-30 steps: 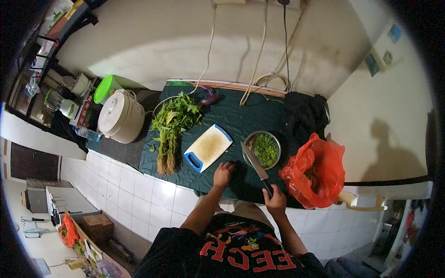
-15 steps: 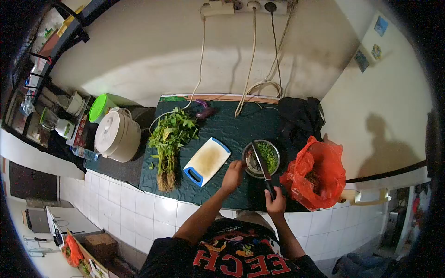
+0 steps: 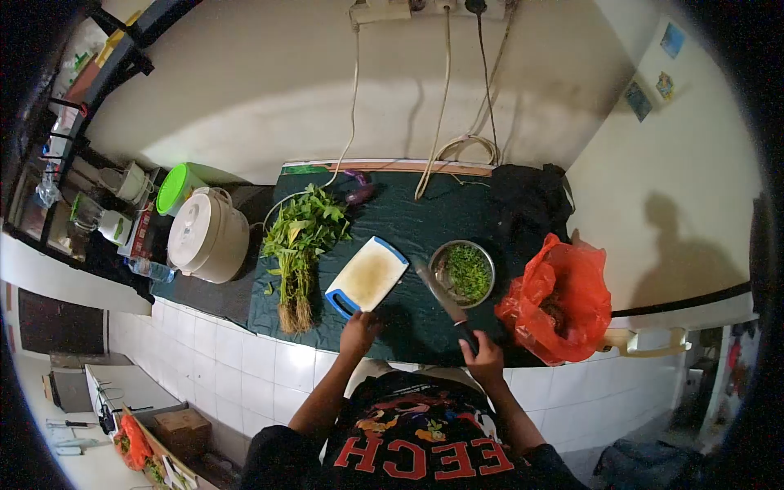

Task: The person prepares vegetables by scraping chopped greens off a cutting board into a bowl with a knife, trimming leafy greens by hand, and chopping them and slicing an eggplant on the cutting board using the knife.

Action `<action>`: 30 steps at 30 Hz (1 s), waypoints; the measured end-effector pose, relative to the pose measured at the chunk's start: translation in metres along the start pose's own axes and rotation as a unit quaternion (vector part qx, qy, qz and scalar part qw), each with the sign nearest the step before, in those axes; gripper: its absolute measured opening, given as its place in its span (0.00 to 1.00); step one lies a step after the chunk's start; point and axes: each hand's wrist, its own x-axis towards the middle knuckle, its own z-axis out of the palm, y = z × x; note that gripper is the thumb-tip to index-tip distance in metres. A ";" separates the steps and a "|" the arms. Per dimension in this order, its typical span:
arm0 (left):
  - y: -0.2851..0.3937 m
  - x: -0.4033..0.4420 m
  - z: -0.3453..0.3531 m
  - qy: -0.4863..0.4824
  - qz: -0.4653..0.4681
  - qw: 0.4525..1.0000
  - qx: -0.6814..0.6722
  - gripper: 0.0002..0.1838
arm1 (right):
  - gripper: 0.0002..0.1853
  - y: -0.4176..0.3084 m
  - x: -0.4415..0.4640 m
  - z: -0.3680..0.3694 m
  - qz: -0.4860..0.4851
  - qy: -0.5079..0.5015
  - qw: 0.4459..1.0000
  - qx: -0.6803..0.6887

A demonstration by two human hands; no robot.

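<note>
Covering part of the black handle of the knife, the right hand has its fingers wrapped around it. In this view the blade overlaps the left edge of the metal bowl of chopped greens; whether they touch cannot be told. What lies inside the red bag, right of the bowl on the desk, is hard to make out. Both forearms reach forward, the blade slanting away and leftward. The left hand is at the cutting board's near end; whether its fingers pinch the edge is unclear.
</note>
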 end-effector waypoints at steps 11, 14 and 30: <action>0.001 -0.047 0.025 -0.068 0.183 0.980 -0.026 0.25 | 0.20 0.019 0.026 0.076 -0.146 -0.263 0.953 -0.047; -0.015 -0.051 0.016 -0.063 0.040 0.990 -0.119 0.20 | 0.19 0.018 0.026 0.081 -0.119 -0.305 0.941 -0.087; -0.033 0.016 0.036 0.234 -0.150 0.959 0.058 0.38 | 0.21 -0.020 0.032 0.064 -0.080 -0.255 0.961 -0.066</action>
